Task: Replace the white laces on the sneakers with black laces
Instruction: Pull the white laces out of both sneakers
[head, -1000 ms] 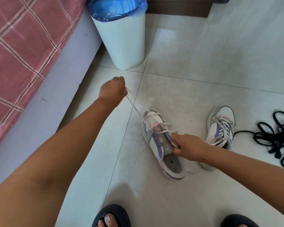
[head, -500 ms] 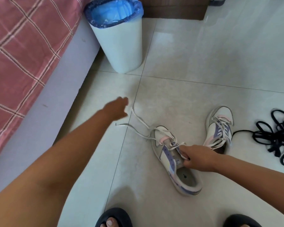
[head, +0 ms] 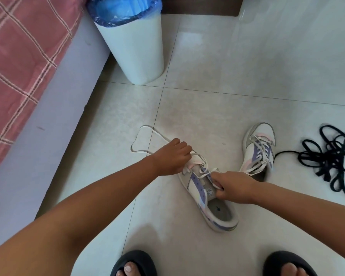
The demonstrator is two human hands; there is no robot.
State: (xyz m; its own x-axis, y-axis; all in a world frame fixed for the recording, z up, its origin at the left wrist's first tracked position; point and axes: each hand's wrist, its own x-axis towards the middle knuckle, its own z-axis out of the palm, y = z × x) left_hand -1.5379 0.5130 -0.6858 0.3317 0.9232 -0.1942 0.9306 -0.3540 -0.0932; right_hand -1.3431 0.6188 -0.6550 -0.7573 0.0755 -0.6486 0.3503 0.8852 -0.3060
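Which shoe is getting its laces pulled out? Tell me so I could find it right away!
Start at the white bin with the blue bag, then look down the pale floor toward the person's feet. Two sneakers lie there; it is the nearer sneaker, which both hands touch. The other sneaker, beside the black laces, remains fully laced, while this one's white lace trails loose on the floor.

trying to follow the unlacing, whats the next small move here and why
Probably the left hand pulls the next crossing of the white lace out of the near sneaker. Its freed end already lies loose on the floor, crossings remain near the toe, and the right hand steadies the tongue.
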